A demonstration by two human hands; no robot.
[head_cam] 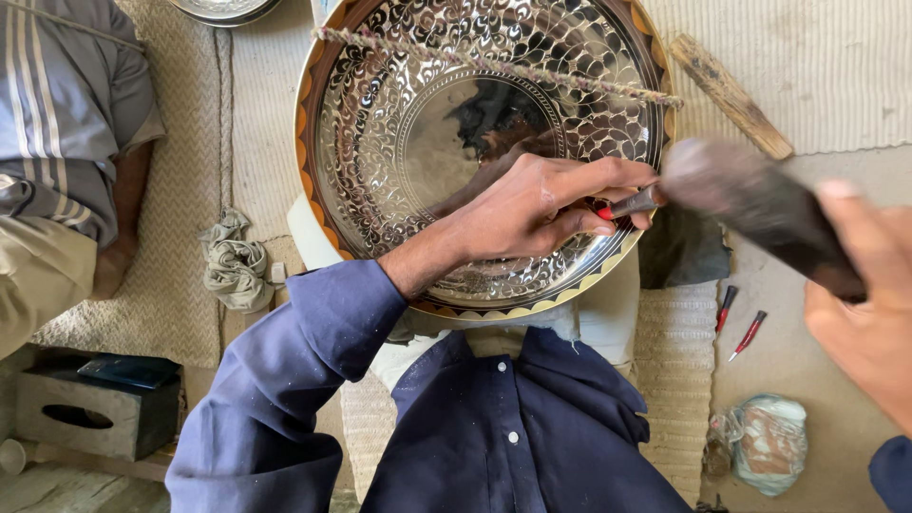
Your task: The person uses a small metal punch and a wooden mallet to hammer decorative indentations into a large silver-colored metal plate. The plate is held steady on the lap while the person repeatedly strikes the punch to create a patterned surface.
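Left hand (pixel 537 204): closed around a small chisel (pixel 635 202), tip set near the tray's right rim.
Right hand (pixel 869 304): gripping a dark wooden mallet (pixel 750 204), blurred, its head just beside the chisel's end.
Engraved metal tray (pixel 399 142): large, round, silvery, leaf pattern, orange-and-cream scalloped border; rests in front of the person's chest.
Twisted cord (pixel 494 65): stretched across the tray's upper part.
Wooden stick (pixel 730 95): on the mat, upper right.
Two red-tipped chisels (pixel 739 321): on the floor, right of the tray.
Crumpled rag (pixel 233 266): left of the tray.
Another person's sleeve (pixel 66 104): far left.
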